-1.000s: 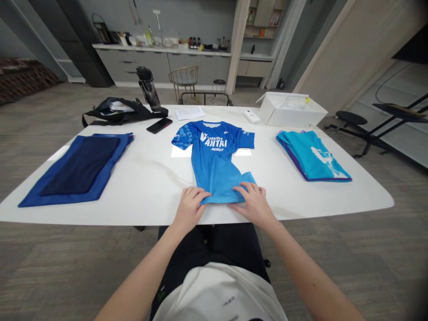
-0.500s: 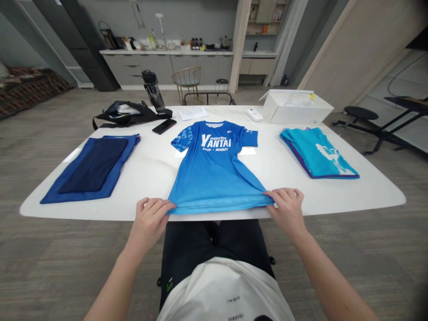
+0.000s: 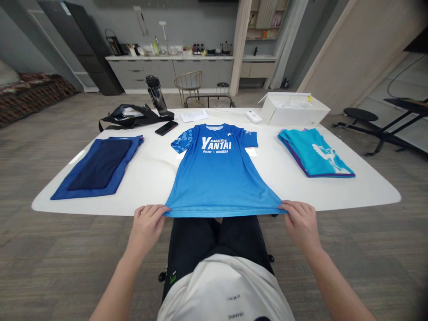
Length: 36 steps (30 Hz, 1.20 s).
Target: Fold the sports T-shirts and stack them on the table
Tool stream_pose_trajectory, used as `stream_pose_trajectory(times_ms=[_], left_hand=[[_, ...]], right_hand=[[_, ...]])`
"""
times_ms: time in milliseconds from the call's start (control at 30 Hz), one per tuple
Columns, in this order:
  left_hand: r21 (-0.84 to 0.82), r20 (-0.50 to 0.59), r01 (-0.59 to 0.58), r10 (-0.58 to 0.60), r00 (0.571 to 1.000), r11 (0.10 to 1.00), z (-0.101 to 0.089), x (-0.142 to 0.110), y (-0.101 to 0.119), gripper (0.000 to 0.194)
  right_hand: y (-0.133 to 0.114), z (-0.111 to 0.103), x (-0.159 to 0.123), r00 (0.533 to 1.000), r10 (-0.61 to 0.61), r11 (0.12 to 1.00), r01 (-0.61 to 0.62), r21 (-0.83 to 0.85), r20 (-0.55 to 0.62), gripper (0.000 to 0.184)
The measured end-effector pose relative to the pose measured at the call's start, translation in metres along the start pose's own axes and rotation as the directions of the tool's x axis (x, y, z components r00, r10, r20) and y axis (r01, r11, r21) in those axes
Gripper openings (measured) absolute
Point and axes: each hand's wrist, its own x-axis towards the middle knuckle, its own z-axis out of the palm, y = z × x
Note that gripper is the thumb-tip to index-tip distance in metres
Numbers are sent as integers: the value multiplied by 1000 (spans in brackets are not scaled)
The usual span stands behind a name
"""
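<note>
A blue T-shirt (image 3: pixel 217 178) with white "Marathon Yantai" lettering lies face up on the white table (image 3: pixel 150 178), collar away from me. Its hem is pulled taut and reaches the table's near edge. My left hand (image 3: pixel 149 225) pinches the hem's left corner. At the opposite corner, my right hand (image 3: pixel 301 223) pinches the hem between thumb and fingers. Off to the left lie folded dark blue garments (image 3: pixel 100 165), a navy one on top. To the right is a stack of folded turquoise and purple garments (image 3: pixel 316 154).
Along the table's far side are a black bag (image 3: pixel 133 116), a dark bottle (image 3: pixel 156 94), a phone (image 3: pixel 166 128), a paper sheet (image 3: pixel 194 115), a small white device (image 3: pixel 253 117) and a white box (image 3: pixel 294 109). A chair (image 3: pixel 189 82) stands beyond.
My hands have moved apart, spreading the bunched hem wide and drawing it to the table's near edge. The shirt body now lies flat and smooth.
</note>
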Motion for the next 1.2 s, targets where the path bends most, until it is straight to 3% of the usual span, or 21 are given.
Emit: stream_pose_trajectory(times_ms=[133,200,333,433,600,733,833,967,1100,1200], left_hand=[[-102,194,-62,81,978,993,-4,-2,1,20],[-153,238,-66,101,966,986,-2,-1,1,20],[-162,143,-43,67,987,986,10,18,1,24],[-119,64,-61,69,996,991,25,38,8,26],[-27,112,-88,90,990,996,45,44,22,25],[-10,131,-72,73,989,997,45,30,26,23],[-65,138,-75,84,987,995,42,34,23,23],[-110,84,-69,79,993,992,43,87,13,25],[-79,58,-27,31,998,997,57,180,-1,28],[-24,34,113,-112,993,993,74,255,-13,35]], right_hand=[[11,-3,-10,971,-75,992,50,113,228,23],[15,-5,-11,954,-76,980,18,197,291,19],[14,-4,3,968,41,960,-107,257,249,25],[7,6,20,964,15,955,-92,281,264,26],[7,20,18,947,-26,995,-8,103,322,26],[18,12,2,932,27,998,-47,45,363,27],[20,8,17,927,89,990,-124,73,365,26],[11,29,90,945,98,976,-152,156,311,27],[5,79,186,943,32,975,-103,197,332,23],[11,122,247,934,143,981,-177,75,328,30]])
